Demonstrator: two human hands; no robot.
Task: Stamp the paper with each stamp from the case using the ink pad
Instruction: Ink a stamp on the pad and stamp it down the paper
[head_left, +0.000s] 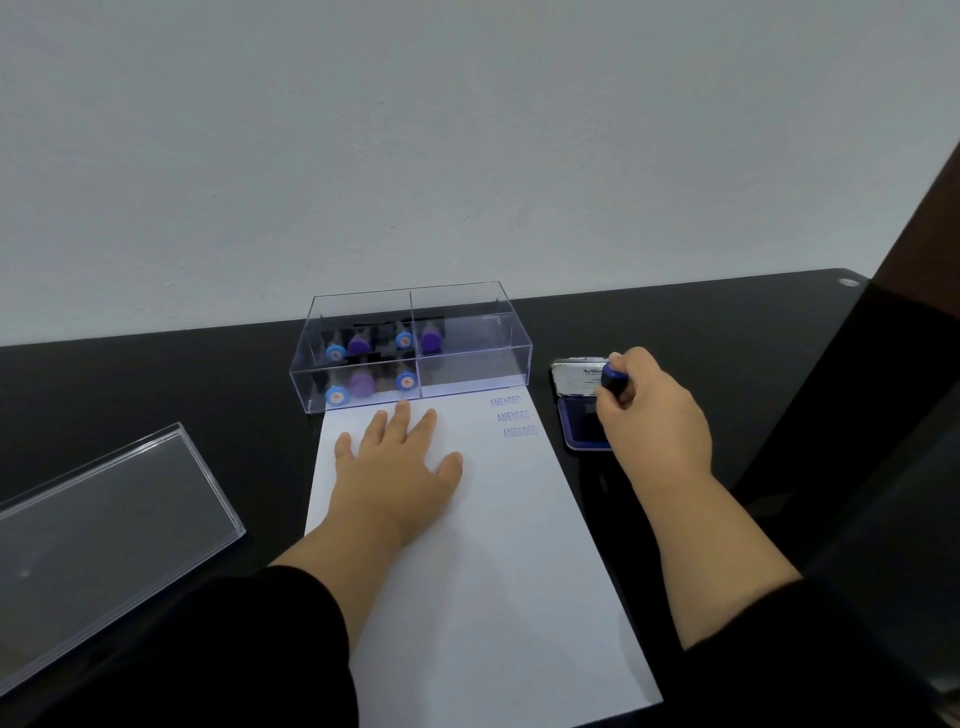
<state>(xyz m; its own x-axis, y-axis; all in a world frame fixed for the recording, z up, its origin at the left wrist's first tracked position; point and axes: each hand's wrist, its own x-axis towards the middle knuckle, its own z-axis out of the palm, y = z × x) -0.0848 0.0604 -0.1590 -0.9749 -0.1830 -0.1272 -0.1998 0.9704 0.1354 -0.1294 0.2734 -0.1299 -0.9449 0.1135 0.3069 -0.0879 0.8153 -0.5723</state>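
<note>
A white paper (498, 551) lies on the black table, with three blue "AMENDED" prints (511, 415) near its top right corner. My left hand (397, 467) rests flat on the paper's upper part, fingers spread. My right hand (652, 415) grips a dark blue stamp (613, 379) and holds it down on the open blue ink pad (584, 421) to the right of the paper. The clear plastic case (472, 358) stands behind the paper. Its left compartments hold several stamps with blue and purple tops (363, 364); its right compartments look empty.
The case's clear lid (104, 525) lies flat at the left on the table. The ink pad's metal lid (579, 376) stands open behind the pad. A white wall rises behind the table. A dark brown edge (919, 218) shows at the far right.
</note>
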